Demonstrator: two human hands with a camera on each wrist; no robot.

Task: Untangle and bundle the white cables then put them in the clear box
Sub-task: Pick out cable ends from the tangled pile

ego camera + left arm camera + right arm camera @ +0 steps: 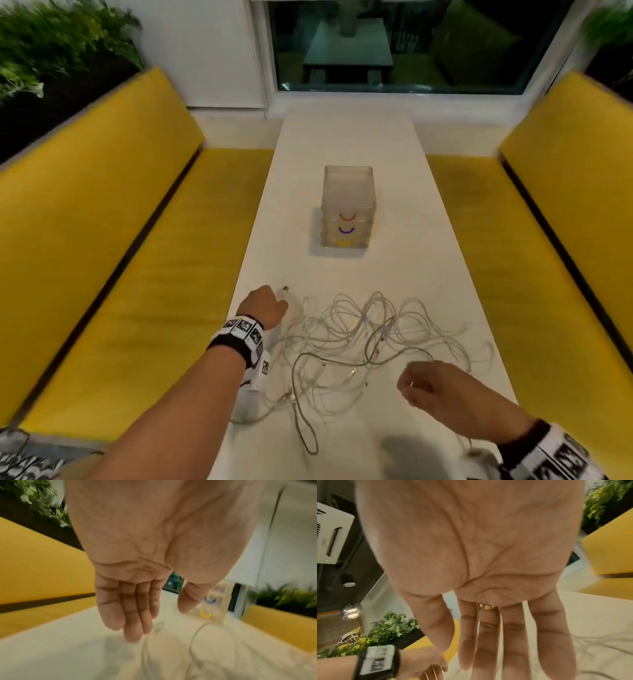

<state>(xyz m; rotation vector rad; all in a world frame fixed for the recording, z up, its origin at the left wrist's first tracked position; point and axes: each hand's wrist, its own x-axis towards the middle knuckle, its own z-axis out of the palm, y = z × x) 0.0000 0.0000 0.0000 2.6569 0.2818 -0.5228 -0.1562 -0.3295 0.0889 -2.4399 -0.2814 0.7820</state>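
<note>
A loose tangle of white cables (359, 342) lies spread over the near part of the white table (346, 144). Beyond it, at the table's middle, stands the clear box (347, 202), a stack of drawers with red, blue and yellow handles. My left hand (277, 299) hovers at the tangle's far-left edge, beside a cable plug (284, 291). In the left wrist view this hand (161, 620) is open, its fingers straight, holding nothing, just above a plug (158, 626) and a cable loop. My right hand (411, 387) hangs over the tangle's near right; its palm (479, 655) is open and empty.
Yellow cushioned benches (137, 274) run along both long sides of the narrow table. A dark window (394, 44) closes the far end. Green plants (51, 44) stand behind the left bench. Bare table top lies between the cables and the clear box.
</note>
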